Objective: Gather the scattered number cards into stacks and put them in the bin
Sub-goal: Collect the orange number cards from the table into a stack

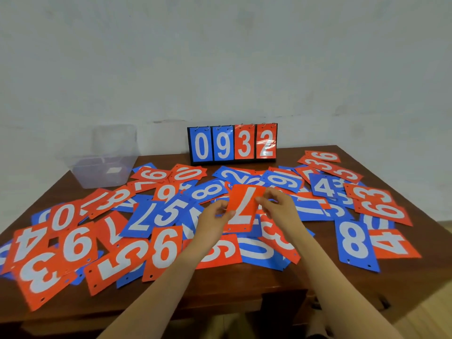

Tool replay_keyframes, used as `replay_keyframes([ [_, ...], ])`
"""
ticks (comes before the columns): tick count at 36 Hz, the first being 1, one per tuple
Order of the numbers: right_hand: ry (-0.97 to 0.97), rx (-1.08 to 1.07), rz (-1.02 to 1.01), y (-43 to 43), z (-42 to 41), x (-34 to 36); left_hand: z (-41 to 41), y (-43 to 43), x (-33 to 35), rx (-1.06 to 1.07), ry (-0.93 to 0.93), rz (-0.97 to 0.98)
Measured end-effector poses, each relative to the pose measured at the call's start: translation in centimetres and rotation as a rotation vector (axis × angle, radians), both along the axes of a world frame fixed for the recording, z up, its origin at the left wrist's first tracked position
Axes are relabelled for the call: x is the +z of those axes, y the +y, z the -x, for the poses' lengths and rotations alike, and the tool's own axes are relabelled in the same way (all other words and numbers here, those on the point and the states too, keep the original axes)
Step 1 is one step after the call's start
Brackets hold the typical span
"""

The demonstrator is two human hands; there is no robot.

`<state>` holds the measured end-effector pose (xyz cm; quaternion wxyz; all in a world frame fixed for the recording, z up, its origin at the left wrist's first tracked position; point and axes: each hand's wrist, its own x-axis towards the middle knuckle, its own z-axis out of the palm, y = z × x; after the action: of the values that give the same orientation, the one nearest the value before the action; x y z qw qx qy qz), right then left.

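Over a brown wooden table [220, 289], a person's left hand [215, 217] and right hand [276, 204] pinch the side edges of a red 7 card [245, 204], holding it just above the heap, its punched holes toward the wearer; overlapping red and blue number cards [354, 243] cover most of the tabletop; a clear plastic bin [115, 145] stands at the far left corner, its contents too blurred to name; a flip scoreboard [232, 144] reading 0, 9 in blue and 3, 2 in red stands upright at the far edge, before a pale wall [220, 57].
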<state>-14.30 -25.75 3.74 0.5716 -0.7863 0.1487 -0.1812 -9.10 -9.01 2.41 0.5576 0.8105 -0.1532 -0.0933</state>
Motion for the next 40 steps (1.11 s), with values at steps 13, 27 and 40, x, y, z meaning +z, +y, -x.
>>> replay_keyframes([
  [13,-0.091,0.156,0.033,1.7,3.9,1.2,0.9,1.4,2.8,0.064,0.272,0.331],
  [27,0.766,0.018,0.704,-1.8,1.0,-3.9,-0.2,1.6,-1.1,0.021,0.031,-0.073],
  [40,0.917,-0.069,0.709,-2.1,-0.4,-2.9,-0.6,1.9,-2.4,0.054,0.032,-0.127],
])
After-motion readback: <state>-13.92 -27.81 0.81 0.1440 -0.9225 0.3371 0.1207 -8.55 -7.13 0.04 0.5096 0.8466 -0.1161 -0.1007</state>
